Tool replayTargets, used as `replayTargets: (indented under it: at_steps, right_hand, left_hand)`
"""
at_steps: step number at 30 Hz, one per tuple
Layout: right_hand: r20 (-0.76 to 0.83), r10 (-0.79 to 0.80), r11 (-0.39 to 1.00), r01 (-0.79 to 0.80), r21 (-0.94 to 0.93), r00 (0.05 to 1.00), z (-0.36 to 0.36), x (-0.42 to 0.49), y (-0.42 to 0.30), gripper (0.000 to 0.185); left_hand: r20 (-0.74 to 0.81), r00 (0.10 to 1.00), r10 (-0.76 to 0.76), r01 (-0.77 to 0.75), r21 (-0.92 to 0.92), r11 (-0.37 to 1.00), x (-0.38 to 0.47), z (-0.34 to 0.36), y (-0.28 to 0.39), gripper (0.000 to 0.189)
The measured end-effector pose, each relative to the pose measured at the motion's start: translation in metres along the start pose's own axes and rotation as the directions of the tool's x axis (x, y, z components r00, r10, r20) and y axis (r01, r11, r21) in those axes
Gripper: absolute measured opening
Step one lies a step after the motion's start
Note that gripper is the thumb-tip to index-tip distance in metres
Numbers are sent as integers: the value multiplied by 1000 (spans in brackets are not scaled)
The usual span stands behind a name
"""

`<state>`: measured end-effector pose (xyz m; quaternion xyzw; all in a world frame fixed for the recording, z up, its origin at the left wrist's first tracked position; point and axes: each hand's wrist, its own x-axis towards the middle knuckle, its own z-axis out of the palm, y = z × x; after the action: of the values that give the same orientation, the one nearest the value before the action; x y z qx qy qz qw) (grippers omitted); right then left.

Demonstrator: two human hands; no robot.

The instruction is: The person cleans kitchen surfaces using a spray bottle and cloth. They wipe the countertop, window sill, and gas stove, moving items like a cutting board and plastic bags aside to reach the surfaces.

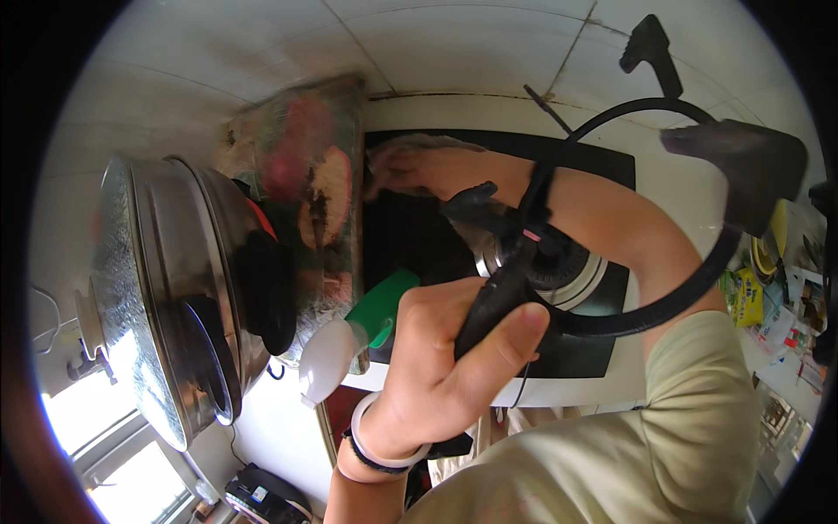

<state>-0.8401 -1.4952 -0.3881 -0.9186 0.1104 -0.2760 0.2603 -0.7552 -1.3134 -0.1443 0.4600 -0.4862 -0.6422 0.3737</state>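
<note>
My left hand (pixel 452 360), with a white bangle and a dark band at the wrist, grips the black metal pan support (pixel 628 324) of a gas hob. The ring is raised and tilted close to the camera, its prongs pointing outward. Behind it, my right arm reaches leftward over the black hob top (pixel 419 229). My right hand (pixel 409 167) is blurred and lies on a thin greyish cloth (pixel 452 141) at the hob's far left. A round burner (pixel 569 268) sits under the ring, partly hidden by it.
A tall stainless steel pot (pixel 177 295) with lid and black handles stands left, near a fruit-printed panel (pixel 327 196). A green-and-white plastic bottle (pixel 386 304) is beside my left hand. Yellow packets (pixel 749 295) lie at right. A tiled wall (pixel 458 46) rises behind.
</note>
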Motion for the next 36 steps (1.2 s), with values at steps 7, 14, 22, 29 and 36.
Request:
replayTargets:
  at_steps: [7,14,22,29,36]
  right_hand:
    - [266,533,826,-427,-368,803,54,98,74,35]
    - [244,692,699,-547,-461,680,76,105,111,35]
    - [425,580,801,-393,-451,695,11,90,95,41]
    - [190,397,894,-331,-303,898,-59,-61,70,45]
    - [132,738,654,-651,-386,662,-129,-218,5,46]
  left_hand:
    - [25,995,92,-93,50,994,-3,-15,11,20]
    - [49,993,109,-112,75,991,-1,-21,3,20]
    - [-51,993,-106,106,-17,994,-5,-9,9,21]
    - [-283,953,-103,64,-145,987,-6,16,26,24]
    - [-620,752,-225,118,-209,971,-26,19,13,31]
